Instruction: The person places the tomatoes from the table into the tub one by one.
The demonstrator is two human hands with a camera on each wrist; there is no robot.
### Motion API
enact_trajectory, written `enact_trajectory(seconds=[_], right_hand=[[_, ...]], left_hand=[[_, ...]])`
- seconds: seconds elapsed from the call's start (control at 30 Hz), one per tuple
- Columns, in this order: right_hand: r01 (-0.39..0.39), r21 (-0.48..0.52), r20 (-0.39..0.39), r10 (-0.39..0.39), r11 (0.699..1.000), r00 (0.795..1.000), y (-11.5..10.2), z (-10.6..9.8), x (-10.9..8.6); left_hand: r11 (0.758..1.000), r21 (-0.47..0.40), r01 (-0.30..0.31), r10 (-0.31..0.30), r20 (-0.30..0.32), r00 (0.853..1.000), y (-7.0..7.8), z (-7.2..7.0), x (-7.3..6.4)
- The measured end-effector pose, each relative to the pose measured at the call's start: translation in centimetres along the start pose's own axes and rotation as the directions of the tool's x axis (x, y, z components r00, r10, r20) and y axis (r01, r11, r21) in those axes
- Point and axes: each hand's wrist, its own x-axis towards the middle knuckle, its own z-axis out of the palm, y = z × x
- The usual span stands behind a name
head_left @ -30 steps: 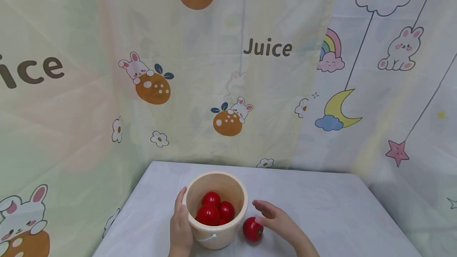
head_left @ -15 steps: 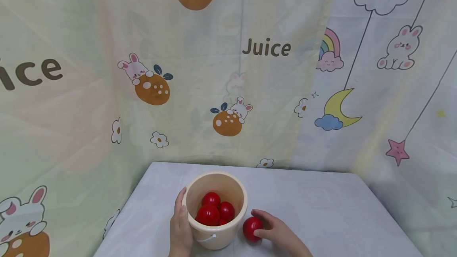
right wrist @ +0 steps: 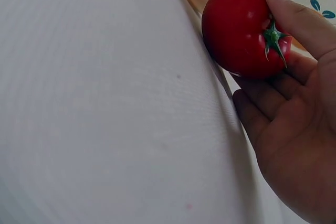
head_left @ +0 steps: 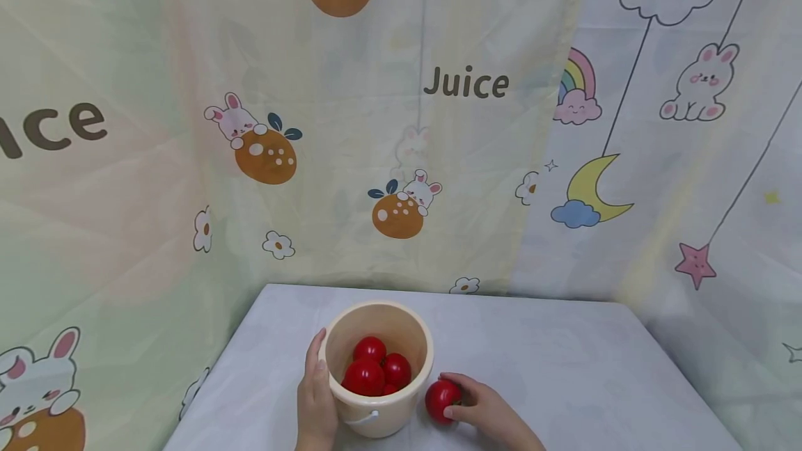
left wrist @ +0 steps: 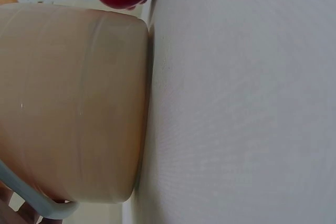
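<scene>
A cream bucket (head_left: 390, 415) stands on the table with several red tomatoes (head_left: 365, 376) inside. My left hand (head_left: 315, 402) rests along its left side, fingers straight up toward the rim. In the left wrist view the bucket wall (left wrist: 79, 103) fills the left part, and fingers (left wrist: 29, 214) show beyond its pale handle (left wrist: 31, 195). Just right of the bucket, my right hand (head_left: 491, 413) holds another tomato (head_left: 440, 401) between thumb and fingers. The right wrist view shows this tomato (right wrist: 236, 30) low at the tabletop, its green stem turned toward the palm.
The white-covered table (head_left: 551, 360) extends to the right of and behind the bucket. A printed curtain (head_left: 464, 159) with rabbits, fruit and the word "Juice" hangs behind it, and more printed cloth lines both sides.
My right hand has moved left and down onto the loose tomato, its thumb and fingers closing round it; the tomato has turned slightly. The left hand and bucket have stayed put.
</scene>
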Motion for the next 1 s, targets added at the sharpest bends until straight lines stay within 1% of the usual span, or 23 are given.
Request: enact_trajectory(seconds=[0.13, 0.4, 0.53, 0.63, 0.8, 1.0], right_hand=[[-0.019, 0.004, -0.022, 0.019, 1.0, 1.0, 0.0, 0.1, -0.1], [0.009, -0.023, -0.059, -0.01, 1.0, 0.998, 0.4, 0.0, 0.4], [0.008, -0.014, -0.069, -0.009, 1.0, 0.998, 0.3, -0.2, 0.5], [0.008, -0.02, -0.089, -0.01, 1.0, 0.996, -0.1, -0.6, 0.4], [0.038, -0.061, -0.137, -0.046, 0.997, 0.989, -1.3, -1.5, 0.4], [0.077, -0.072, -0.16, -0.087, 0.994, 0.983, -2.9, -2.9, 0.1]], left_hand=[[1.0, -0.001, -0.007, 0.007, -0.003, 1.0, 0.0, 0.0, 0.0], [1.0, -0.006, -0.004, 0.004, 0.0, 1.0, 0.0, 0.0, 0.0], [1.0, -0.005, -0.003, 0.003, -0.002, 1.0, -0.1, 0.0, 0.0], [1.0, -0.008, -0.005, 0.005, 0.0, 1.0, -0.1, 0.0, 0.0], [1.0, -0.008, -0.004, 0.004, 0.0, 1.0, -0.1, 0.0, 0.0], [1.0, -0.003, 0.001, -0.001, 0.006, 1.0, 0.0, -0.1, 0.0]])
